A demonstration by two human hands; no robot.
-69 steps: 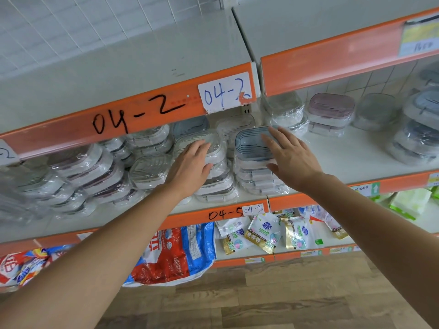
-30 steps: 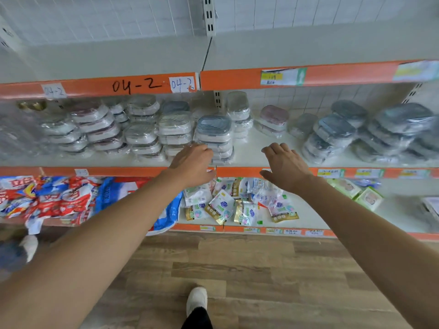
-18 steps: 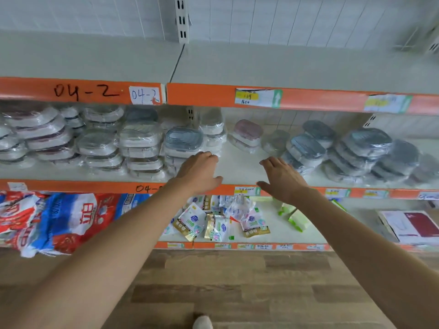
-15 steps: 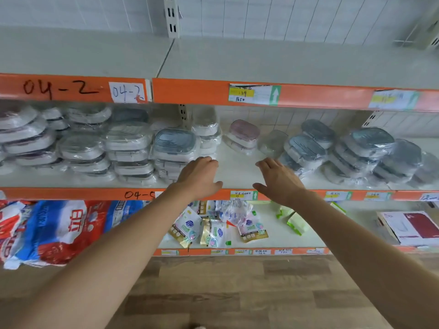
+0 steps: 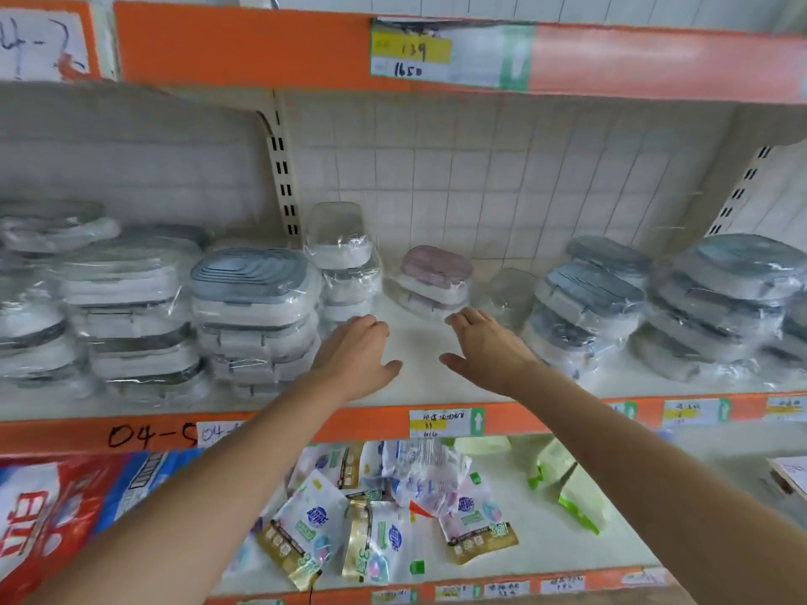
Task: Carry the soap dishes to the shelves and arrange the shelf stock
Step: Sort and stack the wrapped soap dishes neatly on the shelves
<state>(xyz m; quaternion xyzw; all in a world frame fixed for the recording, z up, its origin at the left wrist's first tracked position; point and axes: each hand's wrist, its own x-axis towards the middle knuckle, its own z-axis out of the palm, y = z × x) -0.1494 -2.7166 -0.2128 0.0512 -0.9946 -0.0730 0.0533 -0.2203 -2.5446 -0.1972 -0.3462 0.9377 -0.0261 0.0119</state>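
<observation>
Both my left hand (image 5: 356, 358) and right hand (image 5: 489, 351) spread empty over the white shelf (image 5: 419, 342) gap; clipping the leaning plastic-wrapped grey-lidded soap dishes (image 5: 585, 307) could topple them.

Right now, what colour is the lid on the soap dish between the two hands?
Dusty pink lid over a white base, seen in the head view.

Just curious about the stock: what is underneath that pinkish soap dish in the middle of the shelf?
The pinkish soap dish sits on another wrapped, whitish dish, both tilted, resting on the shelf. The lower dish's lid colour is covered by the top one, so it cannot be told.
</observation>
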